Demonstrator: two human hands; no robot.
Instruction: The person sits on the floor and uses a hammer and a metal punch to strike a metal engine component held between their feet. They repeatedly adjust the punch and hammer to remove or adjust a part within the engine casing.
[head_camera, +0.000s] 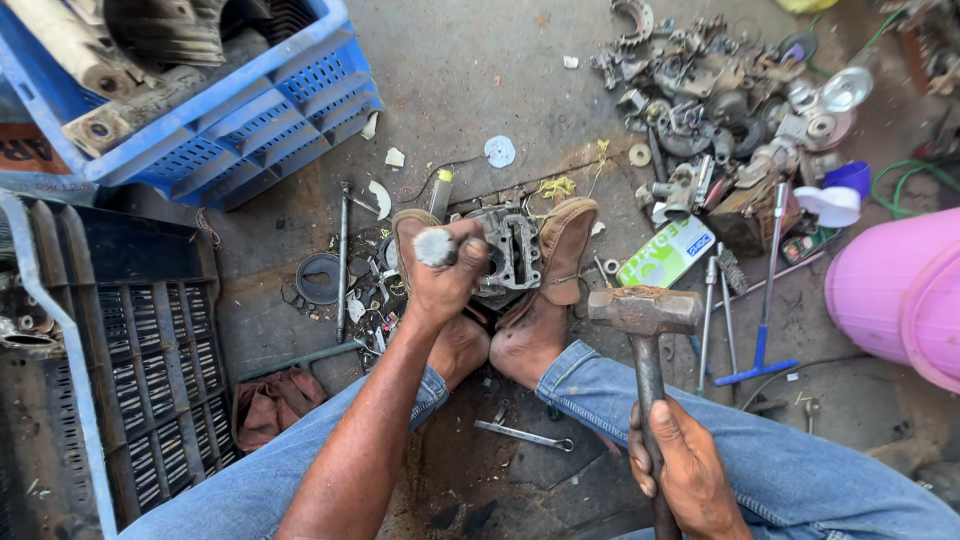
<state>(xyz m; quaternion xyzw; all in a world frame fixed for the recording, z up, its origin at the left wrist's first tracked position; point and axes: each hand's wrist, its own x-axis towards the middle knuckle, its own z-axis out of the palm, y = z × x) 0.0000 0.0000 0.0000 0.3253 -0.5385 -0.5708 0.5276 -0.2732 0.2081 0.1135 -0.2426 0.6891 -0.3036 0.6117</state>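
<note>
**Punch on engine casting, hammer raised**

Your left hand is gripping a steel punch in a clenched fist at frame centre, its mushroomed grey head facing up at you. Your right hand is wrapped around the handle of the hammer at lower right, the rusty block head hovering right of centre, apart from the punch.

The engine casting is sitting on the concrete floor at centre, pinned between your two sandalled feet. It is dull grey cast metal, oily, with a round bore.

Risks, as I judge them:
- The punch head is small and burred; an off-centre blow could glance onto your knuckles.
- Only your feet are clamping the casting, so it could shift under impact, with toes close to the strike line.
- The mushroomed edge could shed chips.

Around you: a blue plastic crate at upper left, a black slatted crate at left, a pile of greasy metal parts at upper right, a pink plastic tub at the right edge, and a spanner lying between your legs.
</note>
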